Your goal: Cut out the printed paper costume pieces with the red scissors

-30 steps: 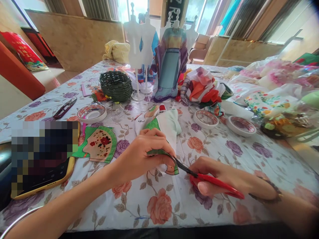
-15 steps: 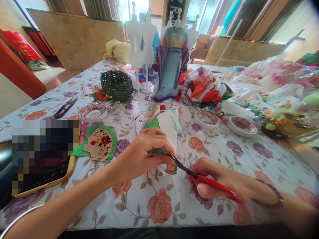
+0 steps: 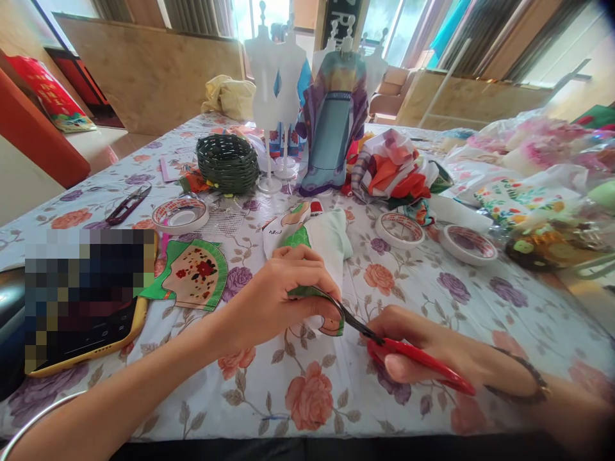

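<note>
My left hand [image 3: 293,288] pinches a piece of printed fabric [image 3: 314,240], white with green areas, near the middle of the table. In my right hand [image 3: 408,339] is a pair of red-handled scissors [image 3: 423,365]. Their dark blades reach left to the fabric edge beside my left fingertips, and a small green-edged bit of cloth hangs just below. Left of my forearm lies a cut-out fabric piece [image 3: 198,275] with a green border and red flower prints. Part of the held fabric is hidden behind my left hand.
A phone in a yellow case [image 3: 141,314] stands at left. Farther back are thread snips [image 3: 125,206], a tape roll [image 3: 180,214], a dark woven basket [image 3: 227,165], white mannequins [image 3: 266,83] and a dressed one [image 3: 331,134]. Two tape rolls [image 3: 400,230] lie right, near bagged flowers [image 3: 538,144].
The whole view shifts very slightly. Both hands, the scissors and the fabric keep nearly the same places relative to each other.
</note>
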Available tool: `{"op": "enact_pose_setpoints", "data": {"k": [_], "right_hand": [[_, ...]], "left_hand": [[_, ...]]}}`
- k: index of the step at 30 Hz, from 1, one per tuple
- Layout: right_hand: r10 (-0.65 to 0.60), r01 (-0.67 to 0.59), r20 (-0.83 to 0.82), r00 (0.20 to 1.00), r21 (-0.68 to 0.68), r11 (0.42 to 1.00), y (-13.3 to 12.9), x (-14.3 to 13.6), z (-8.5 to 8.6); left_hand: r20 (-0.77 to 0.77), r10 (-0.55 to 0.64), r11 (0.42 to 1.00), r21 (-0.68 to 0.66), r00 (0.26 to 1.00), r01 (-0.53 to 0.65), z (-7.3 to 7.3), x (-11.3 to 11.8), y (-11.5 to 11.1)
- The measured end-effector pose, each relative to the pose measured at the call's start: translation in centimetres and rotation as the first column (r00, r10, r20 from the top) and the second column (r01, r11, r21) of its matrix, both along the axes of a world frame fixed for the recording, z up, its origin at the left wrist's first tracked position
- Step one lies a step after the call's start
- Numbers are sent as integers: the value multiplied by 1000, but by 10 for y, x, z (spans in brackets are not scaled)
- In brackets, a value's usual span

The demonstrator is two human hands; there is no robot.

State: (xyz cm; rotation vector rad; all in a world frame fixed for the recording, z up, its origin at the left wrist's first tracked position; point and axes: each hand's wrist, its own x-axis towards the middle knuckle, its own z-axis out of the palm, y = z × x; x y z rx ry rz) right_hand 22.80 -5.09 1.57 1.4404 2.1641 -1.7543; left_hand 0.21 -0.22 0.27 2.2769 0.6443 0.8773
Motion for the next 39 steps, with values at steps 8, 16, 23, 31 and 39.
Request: {"op": "enact_pose_setpoints", "data": {"k": [8, 16, 23, 31, 39], "right_hand": [[-6, 5, -17, 1000, -59, 998, -1, 1, -5], [18, -21, -73, 997, -53, 998, 0, 7, -13], [27, -33, -78, 997, -72, 997, 0, 2, -8], [1, -3, -80, 997, -23, 1000, -1, 1, -4], [23, -29, -102, 995, -56, 998, 0, 4, -11]], "left_hand": [[-7, -10, 1000, -5, 1000, 10, -2, -1, 1], [-16, -11, 999, -43, 1000, 11, -2, -1, 1], [6, -15, 999, -38, 1000, 16, -1, -2, 1], [0, -11, 1000, -27, 1000, 11, 0, -2, 1], [-3, -2, 999, -51, 1000, 1, 0, -2, 1]]}}
